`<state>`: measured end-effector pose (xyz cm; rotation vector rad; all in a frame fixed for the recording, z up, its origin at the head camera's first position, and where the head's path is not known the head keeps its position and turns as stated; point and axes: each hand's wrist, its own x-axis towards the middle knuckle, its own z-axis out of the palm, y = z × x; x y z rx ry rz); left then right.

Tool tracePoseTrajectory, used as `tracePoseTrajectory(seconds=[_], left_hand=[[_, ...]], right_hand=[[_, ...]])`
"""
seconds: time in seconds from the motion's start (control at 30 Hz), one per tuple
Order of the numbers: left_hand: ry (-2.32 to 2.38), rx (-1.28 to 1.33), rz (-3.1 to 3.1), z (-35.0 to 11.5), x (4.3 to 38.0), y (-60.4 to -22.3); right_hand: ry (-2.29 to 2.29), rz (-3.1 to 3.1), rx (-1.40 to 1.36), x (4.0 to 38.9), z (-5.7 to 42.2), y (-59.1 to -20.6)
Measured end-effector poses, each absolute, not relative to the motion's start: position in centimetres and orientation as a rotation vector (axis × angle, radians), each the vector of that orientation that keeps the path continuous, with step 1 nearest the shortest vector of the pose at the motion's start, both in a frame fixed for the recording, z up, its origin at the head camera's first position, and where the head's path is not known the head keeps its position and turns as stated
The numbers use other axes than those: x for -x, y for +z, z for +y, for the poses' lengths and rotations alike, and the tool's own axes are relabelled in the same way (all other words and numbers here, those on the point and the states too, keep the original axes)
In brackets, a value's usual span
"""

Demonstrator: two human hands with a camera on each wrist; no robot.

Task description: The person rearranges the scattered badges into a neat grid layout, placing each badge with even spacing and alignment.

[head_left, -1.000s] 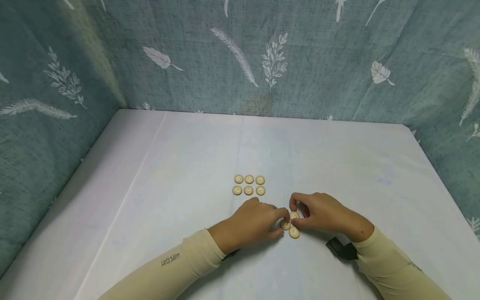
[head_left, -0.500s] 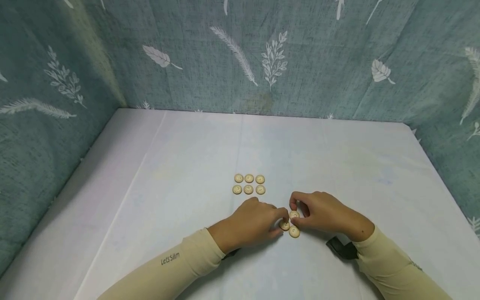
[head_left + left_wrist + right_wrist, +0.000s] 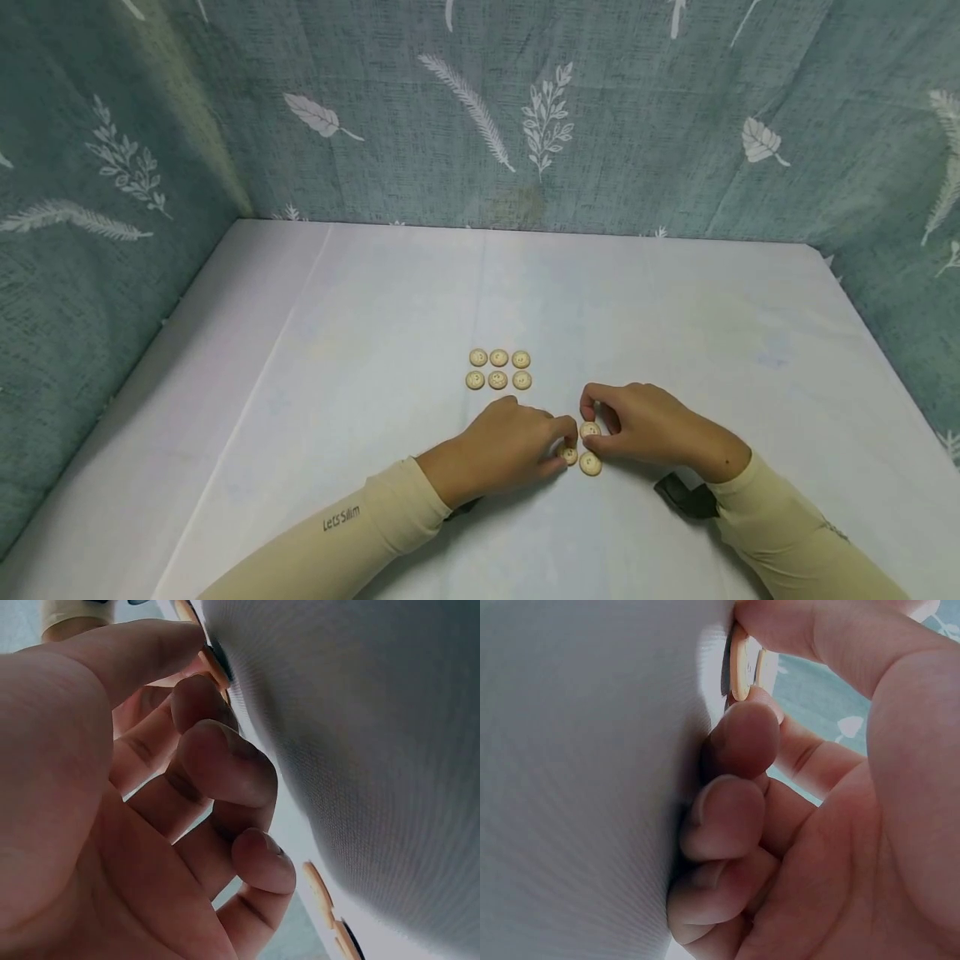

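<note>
Pale wooden buttons lie flat on the table. My left hand [image 3: 510, 443] pinches one button [image 3: 570, 457] between thumb and index finger; its left part is hidden by the fingers. In the left wrist view a button's edge [image 3: 214, 667] shows between the thumb and index fingertips, the other fingers curling beside it. My right hand [image 3: 651, 425] pinches a second button [image 3: 590, 429], also seen edge-on as a thin disc [image 3: 739, 666] in the right wrist view. Just below the right thumb lies a third button [image 3: 590, 464], close to the other two.
Further back and left, several more buttons [image 3: 498, 380] lie in two neat rows. A white cloth covers the table [image 3: 360, 333]. Green leaf-patterned fabric [image 3: 420, 158] rises along its back and sides.
The button in my left hand has slid slightly left and toward me, widening the gap to the other two. My right hand has stayed in place.
</note>
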<state>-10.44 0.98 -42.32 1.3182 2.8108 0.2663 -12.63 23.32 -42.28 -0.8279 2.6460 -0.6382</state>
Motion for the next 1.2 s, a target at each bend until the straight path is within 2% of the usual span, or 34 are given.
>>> tracePoseTrajectory(seconds=[1.2], left_hand=[[0.26, -1.255, 2.743, 0.99, 10.41, -42.33]], right_hand=[[-0.66, 2.635, 0.811, 12.44, 23.31, -41.9]])
